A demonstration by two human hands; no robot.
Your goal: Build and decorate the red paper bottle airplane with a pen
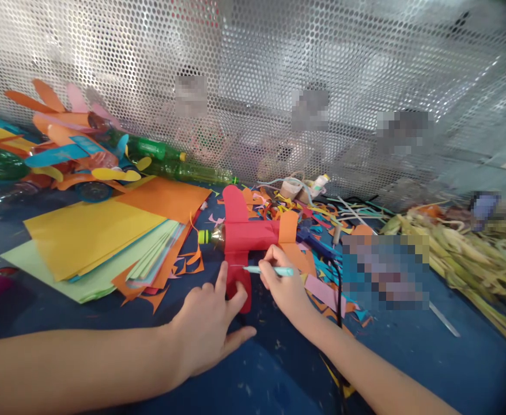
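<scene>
A toy plane (253, 235) made of a plastic bottle wrapped in red paper lies on the blue table, its yellow-green cap (204, 236) pointing left. One red wing (235, 206) reaches away from me, the other towards me. Orange paper (288, 226) wraps its right end. With fingers spread, my left hand (207, 314) presses on the near wing. My right hand (284, 285) pinches a light blue marker pen (282, 271), its tip on that wing, where a thin pale line shows.
Stacked coloured paper (93, 233) lies at left, with finished paper planes (75, 155) and green bottles (201, 172) behind. Paper scraps (270, 202), a glue gun (317, 245) with a black cord and corn husks (447, 253) lie to the right. A perforated metal screen (253, 69) stands behind.
</scene>
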